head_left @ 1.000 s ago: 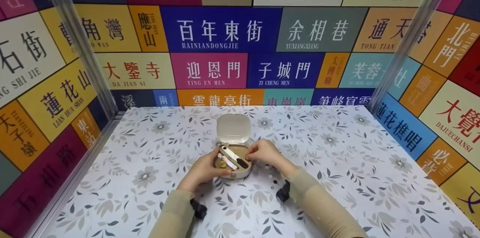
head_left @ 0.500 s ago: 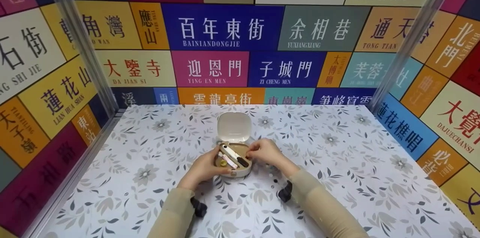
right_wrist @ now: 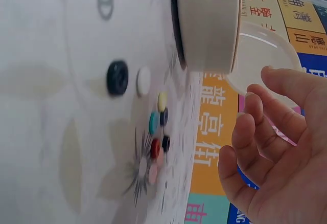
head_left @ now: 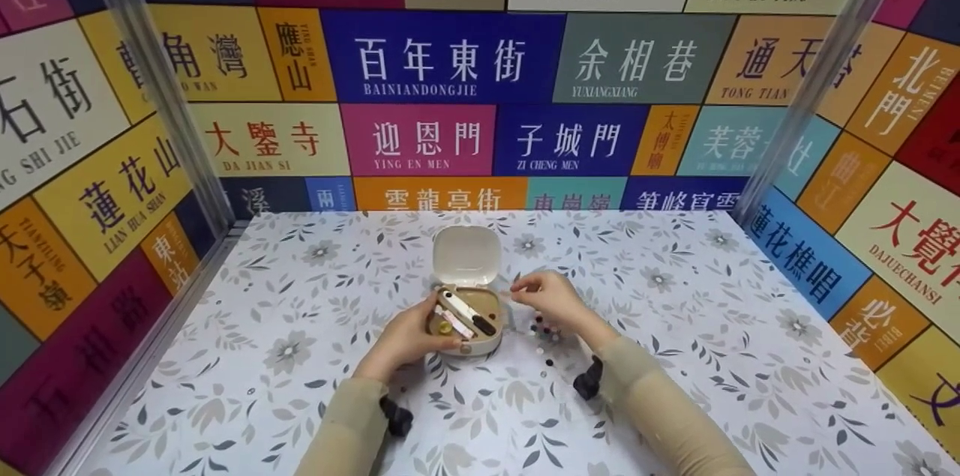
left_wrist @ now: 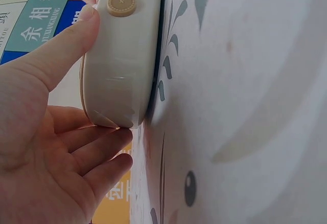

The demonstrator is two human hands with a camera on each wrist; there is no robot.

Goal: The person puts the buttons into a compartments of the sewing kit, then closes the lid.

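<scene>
A small cream sewing box (head_left: 484, 347) stands on the table, its lid (head_left: 466, 255) raised behind it. My left hand (head_left: 407, 341) grips its left side, the thumb on the front rim close to a tan button-shaped knob (left_wrist: 121, 3) and the fingers against the side wall. Inside lie a slim white tool with a dark end (head_left: 466, 309), a pinkish-white strip (head_left: 455, 324), a small yellow round piece (head_left: 445, 327) and a small brown button (head_left: 493, 315). Right of the box hovers my right hand (head_left: 553, 297), fingers loosely bent, thumb apart, nothing between them.
Several loose buttons (head_left: 546, 331) in black, white, red, teal, yellow and pink lie on the table under and beside the right hand. A white floral cloth (head_left: 300, 401) covers the table. Printed panels (head_left: 450, 56) rise behind and along both sides.
My right hand has drawn back from the box's right compartment to the right, and a small brown button now shows there. The left hand has kept its grip on the box.
</scene>
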